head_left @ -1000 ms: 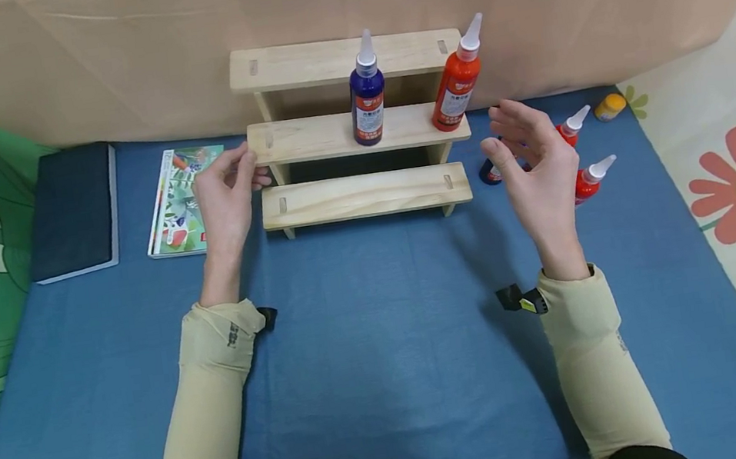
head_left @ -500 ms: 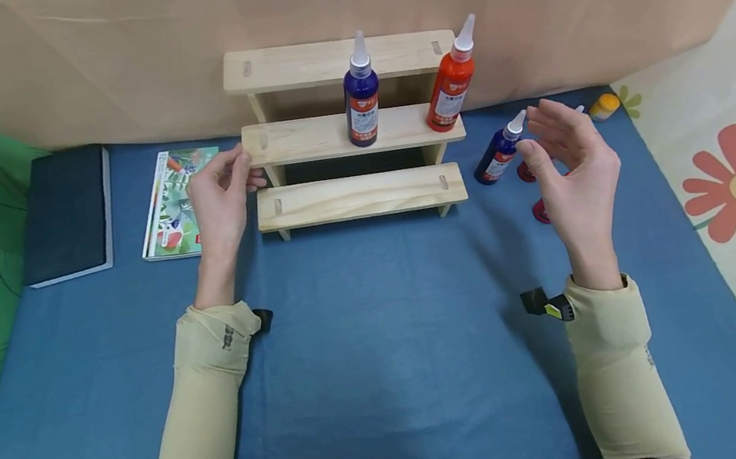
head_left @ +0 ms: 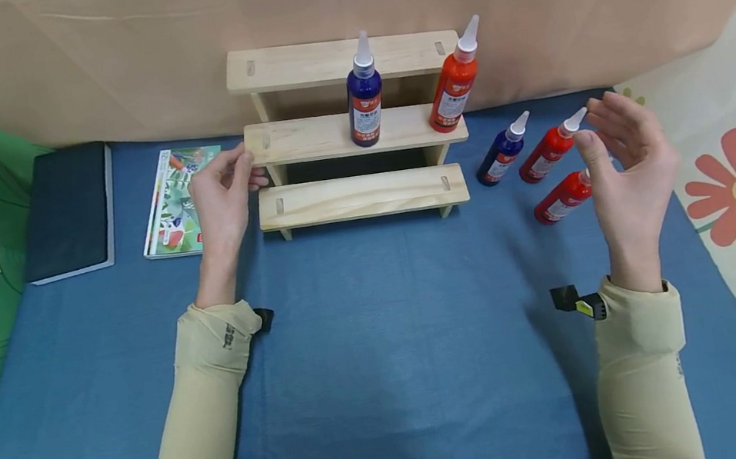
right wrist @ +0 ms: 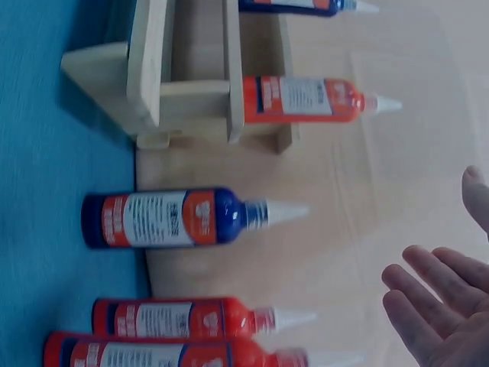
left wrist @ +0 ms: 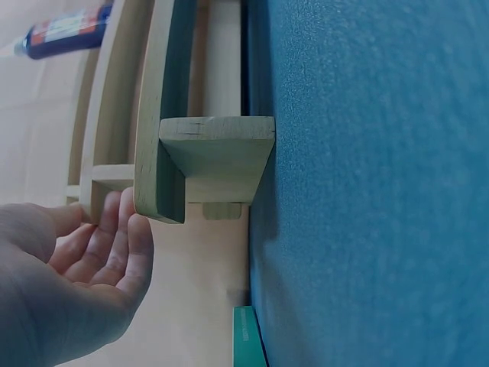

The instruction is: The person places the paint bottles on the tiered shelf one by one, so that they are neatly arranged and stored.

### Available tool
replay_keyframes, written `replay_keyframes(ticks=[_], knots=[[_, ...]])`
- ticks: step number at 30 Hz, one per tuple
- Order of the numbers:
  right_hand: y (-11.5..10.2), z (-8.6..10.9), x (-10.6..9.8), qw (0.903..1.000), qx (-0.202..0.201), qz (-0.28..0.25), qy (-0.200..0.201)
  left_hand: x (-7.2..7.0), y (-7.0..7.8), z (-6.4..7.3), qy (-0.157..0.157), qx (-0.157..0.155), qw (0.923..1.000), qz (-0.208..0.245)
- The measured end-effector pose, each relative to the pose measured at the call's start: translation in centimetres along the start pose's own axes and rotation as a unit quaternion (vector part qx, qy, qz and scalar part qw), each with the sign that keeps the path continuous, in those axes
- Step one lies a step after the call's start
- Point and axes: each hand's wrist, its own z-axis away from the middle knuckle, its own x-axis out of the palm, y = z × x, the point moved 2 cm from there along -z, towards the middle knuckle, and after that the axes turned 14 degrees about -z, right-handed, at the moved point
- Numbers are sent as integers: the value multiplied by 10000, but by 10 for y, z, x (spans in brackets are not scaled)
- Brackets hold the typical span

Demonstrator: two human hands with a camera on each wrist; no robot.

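Left hand [head_left: 221, 191] pinches the rack [head_left: 364, 197] at its middle tier [head_left: 307, 139]. Right of that grip, the tier bears one blue bottle [head_left: 366, 109] and one red bottle [head_left: 454, 94]. Right hand [head_left: 635, 167] is empty, fingers relaxed; just left stand two red bottles [head_left: 560, 200], then a second blue bottle [head_left: 500, 158].

Soft light — hazy wrist views

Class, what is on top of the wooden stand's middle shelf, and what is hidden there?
A blue bottle and, at the right end, a red bottle stand on the middle shelf. Its surface directly beneath them is covered and cannot be seen.
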Motion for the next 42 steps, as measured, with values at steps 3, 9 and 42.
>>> replay_keyframes(ticks=[3, 9, 42], knots=[[4, -1, -6, 9999, 100, 71, 90, 0, 0, 0, 0, 8, 10000, 16], [13, -2, -14, 9991, 364, 159, 136, -1, 2, -1, 0, 23, 10000, 59], [74, 20, -43, 9748, 2061, 687, -500, -1, 0, 0, -61, -48, 10000, 18]])
